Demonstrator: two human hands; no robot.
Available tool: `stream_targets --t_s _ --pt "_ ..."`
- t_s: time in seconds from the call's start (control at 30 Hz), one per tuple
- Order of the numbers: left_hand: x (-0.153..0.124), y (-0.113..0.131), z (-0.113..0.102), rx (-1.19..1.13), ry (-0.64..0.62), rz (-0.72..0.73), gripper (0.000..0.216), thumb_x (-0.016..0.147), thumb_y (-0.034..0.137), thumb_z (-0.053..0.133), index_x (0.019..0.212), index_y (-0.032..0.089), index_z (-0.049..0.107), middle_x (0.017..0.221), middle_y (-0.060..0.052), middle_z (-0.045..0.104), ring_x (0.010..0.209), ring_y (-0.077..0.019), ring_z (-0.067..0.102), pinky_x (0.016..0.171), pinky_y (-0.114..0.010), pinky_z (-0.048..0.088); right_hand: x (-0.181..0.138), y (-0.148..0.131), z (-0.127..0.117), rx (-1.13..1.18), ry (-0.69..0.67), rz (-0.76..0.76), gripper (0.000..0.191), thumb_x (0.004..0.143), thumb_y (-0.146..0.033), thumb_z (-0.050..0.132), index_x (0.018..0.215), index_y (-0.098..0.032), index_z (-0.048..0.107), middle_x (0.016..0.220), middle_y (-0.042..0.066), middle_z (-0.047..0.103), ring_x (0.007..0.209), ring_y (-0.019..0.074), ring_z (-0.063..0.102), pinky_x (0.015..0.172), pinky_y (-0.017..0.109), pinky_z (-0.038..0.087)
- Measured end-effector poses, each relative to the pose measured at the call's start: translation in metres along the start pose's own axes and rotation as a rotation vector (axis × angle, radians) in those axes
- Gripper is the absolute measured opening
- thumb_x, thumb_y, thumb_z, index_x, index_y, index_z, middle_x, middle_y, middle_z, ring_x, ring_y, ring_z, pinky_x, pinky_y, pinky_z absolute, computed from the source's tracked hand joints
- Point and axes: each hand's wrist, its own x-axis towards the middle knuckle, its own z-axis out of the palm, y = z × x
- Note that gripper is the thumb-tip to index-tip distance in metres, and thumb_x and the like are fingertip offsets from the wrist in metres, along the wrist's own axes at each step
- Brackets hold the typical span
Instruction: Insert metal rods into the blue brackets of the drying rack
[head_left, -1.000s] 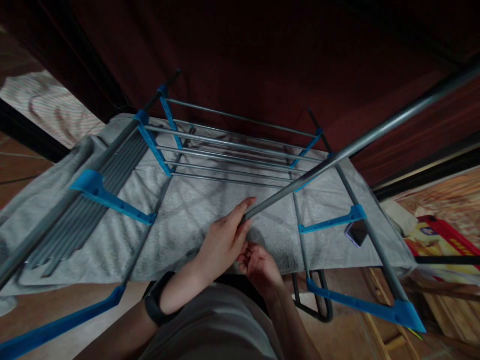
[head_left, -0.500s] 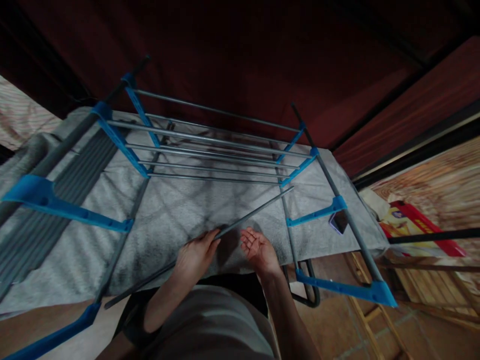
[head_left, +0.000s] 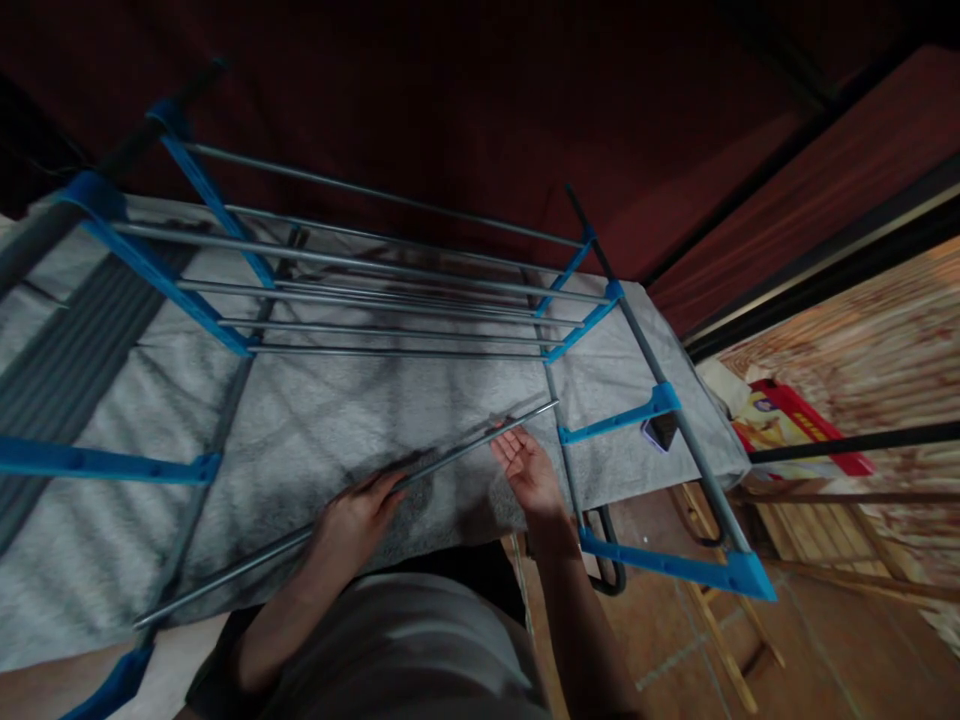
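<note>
Against the earlier pictures, the metal rod is no longer rising steeply toward the upper right; it is now lying at a shallow slant, its right end reaching the inner right tube and its left end now overlapping the inner left tube. The left hand, first pinching the rod's end, is now gripping it partway along. The right hand, formerly curled, then open and apart, is extending open fingers to the rod. The view is shifting rightward, now cutting off a left blue bracket's outer end.
</note>
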Motion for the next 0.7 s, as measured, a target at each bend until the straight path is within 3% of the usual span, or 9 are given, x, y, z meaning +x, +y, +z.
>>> stream_targets --t_s 0.17,0.4,0.7 --pt "0.001 -0.008 -0.008 0.004 -0.016 0.008 0.037 0.103 0.037 0.048 0.121 0.024 0.078 0.116 -0.009 0.083 0.099 -0.0284 0.081 0.088 -0.040 0.066 0.018 -0.002 -0.011 -0.028 0.034 -0.044 0.015 0.085 -0.033 0.077 0.095 -0.025 0.069 0.102 0.004 0.080 0.106 0.0182 0.074 0.104 0.036 0.061" --pt "0.004 -0.022 -0.025 0.024 -0.053 -0.096 0.038 0.099 0.039 0.049 0.117 0.023 0.078 0.115 -0.011 0.082 0.102 -0.0304 0.078 0.092 -0.043 0.063 0.032 -0.006 -0.023 0.019 0.141 -0.038 0.010 0.089 -0.026 0.076 0.098 -0.023 0.072 0.094 0.001 0.080 0.092 0.0128 0.075 0.091 0.027 0.062" --pt "0.002 -0.033 -0.038 0.016 -0.128 -0.192 0.041 0.096 0.043 0.045 0.116 0.023 0.074 0.116 -0.011 0.077 0.102 -0.0300 0.075 0.090 -0.042 0.059 0.022 0.001 -0.034 0.034 0.077 -0.144 0.015 0.082 -0.012 0.078 0.089 -0.023 0.071 0.098 0.001 0.082 0.093 0.0127 0.078 0.087 0.026 0.066"
